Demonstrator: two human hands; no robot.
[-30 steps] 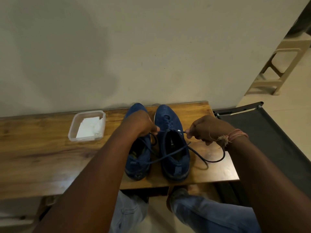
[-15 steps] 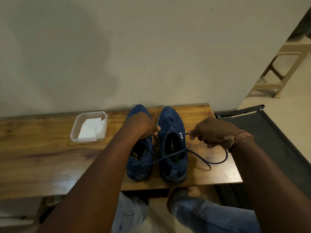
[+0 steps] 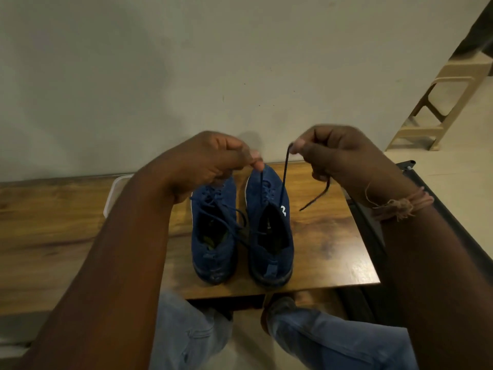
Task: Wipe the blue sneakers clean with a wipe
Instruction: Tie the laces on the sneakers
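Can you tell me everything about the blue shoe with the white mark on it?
The right-hand sneaker is dark blue and looks like soft suede, with a small white mark by its opening and a dark sole. It stands upright on the wooden table, toe to the wall, beside its twin. Its laces are pulled up, pinched by the left hand and right hand.
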